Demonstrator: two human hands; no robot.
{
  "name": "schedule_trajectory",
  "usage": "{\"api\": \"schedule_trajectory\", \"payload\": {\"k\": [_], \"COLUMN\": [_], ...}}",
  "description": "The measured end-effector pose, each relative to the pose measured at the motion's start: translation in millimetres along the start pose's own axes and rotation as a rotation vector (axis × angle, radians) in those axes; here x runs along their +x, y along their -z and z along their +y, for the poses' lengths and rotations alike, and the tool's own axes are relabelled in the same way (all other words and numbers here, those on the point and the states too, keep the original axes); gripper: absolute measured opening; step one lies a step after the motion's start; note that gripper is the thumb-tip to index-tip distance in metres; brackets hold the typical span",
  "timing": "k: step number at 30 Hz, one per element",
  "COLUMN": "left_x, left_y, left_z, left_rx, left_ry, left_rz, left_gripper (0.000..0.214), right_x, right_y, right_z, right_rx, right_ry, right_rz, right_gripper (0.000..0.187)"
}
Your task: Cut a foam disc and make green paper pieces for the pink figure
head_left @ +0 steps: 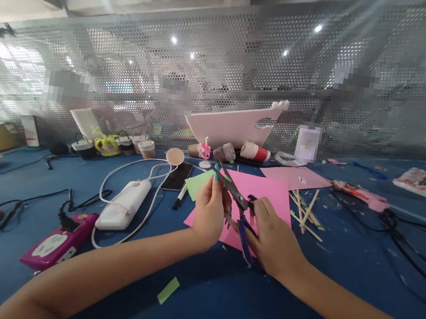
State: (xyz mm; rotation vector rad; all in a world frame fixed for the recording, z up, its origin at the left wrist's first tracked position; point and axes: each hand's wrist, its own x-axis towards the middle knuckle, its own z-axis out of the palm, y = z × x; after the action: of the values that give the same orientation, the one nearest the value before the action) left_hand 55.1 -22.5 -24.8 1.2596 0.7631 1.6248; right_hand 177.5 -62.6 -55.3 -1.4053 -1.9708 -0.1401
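Note:
My right hand [269, 234] grips the dark blue handles of a pair of scissors [242, 202]. The scissor blades are spread apart and point up and left. Pinched at the fingertips of my left hand [209, 209] is a small teal piece [217, 172], close to the blade tips; whether the blades touch it I cannot tell. Below both hands lies a pink paper sheet [278, 191]. A light green paper [197, 183] is just left of it, partly behind my left hand. Nearer me, a small green paper strip [168, 290] rests on the blue table [127, 301].
Left are a white power bank [124, 205] with a looped cable, a phone [177, 176] and a magenta power strip [60, 240]. Right are thin wooden sticks [306, 211] and a pink glue gun [363, 197] with black cords. Paper cups [254, 152] and a white foam board [230, 122] stand behind.

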Motion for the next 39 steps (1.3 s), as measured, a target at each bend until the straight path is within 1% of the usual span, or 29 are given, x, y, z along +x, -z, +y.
{"api": "schedule_trajectory", "payload": {"k": [8,12,16,20,23,24,26,27,30,31,33,35,37,39], "left_x": [3.0,4.3,4.3,4.2,6.4,8.3,14.3,18.5,33.9,38.7,46.0,49.1,48.7,47.0], "left_y": [4.1,5.5,5.7,6.5,10.2,12.5,19.1,23.3,37.9,42.7,50.7,55.4,56.8,55.9], "left_z": [-2.6,-7.8,-7.9,-6.2,-11.1,-14.2,-21.2,-24.3,-29.5,-29.5,-27.7,-24.9,-22.4,-21.1], "left_rx": [0.033,0.034,0.039,0.037,0.016,-0.001,-0.063,-0.119,-0.315,-0.382,-0.479,-0.535,-0.537,-0.489], "left_ry": [0.021,0.021,0.035,0.042,0.055,0.081,0.187,0.279,0.71,0.789,0.853,0.85,0.835,0.822], "left_rz": [-0.01,-0.007,-0.004,-0.022,-0.062,-0.081,-0.138,-0.173,-0.381,-0.427,-0.457,-0.446,-0.441,-0.438], "left_gripper": [0.046,0.045,0.044,0.043,0.042,0.041,0.038,0.037,0.034,0.032,0.032,0.033,0.036,0.039], "right_x": [-1.4,-1.4,-1.5,-1.7,-1.1,-0.6,0.5,1.2,3.8,4.7,6.1,6.6,6.1,4.8], "right_y": [-3.0,-5.5,-5.1,-4.0,-4.0,-3.9,-3.2,-2.6,-0.5,0.0,0.2,-0.8,-2.5,-4.2], "right_z": [2.6,3.7,1.8,1.1,4.2,6.2,11.5,14.7,25.8,29.4,35.8,39.9,41.5,41.0], "right_rx": [0.003,0.029,0.048,0.07,0.13,0.162,0.206,0.203,0.112,0.081,0.043,0.017,-0.014,-0.055], "right_ry": [-0.007,-0.031,-0.058,-0.067,-0.1,-0.124,-0.176,-0.197,-0.235,-0.24,-0.235,-0.216,-0.199,-0.184], "right_rz": [-0.041,-0.069,-0.086,-0.074,-0.05,-0.043,-0.027,-0.014,0.037,0.056,0.088,0.104,0.099,0.077], "right_gripper": [0.038,0.036,0.035,0.034,0.035,0.035,0.035,0.035,0.038,0.038,0.04,0.041,0.04,0.041]}}
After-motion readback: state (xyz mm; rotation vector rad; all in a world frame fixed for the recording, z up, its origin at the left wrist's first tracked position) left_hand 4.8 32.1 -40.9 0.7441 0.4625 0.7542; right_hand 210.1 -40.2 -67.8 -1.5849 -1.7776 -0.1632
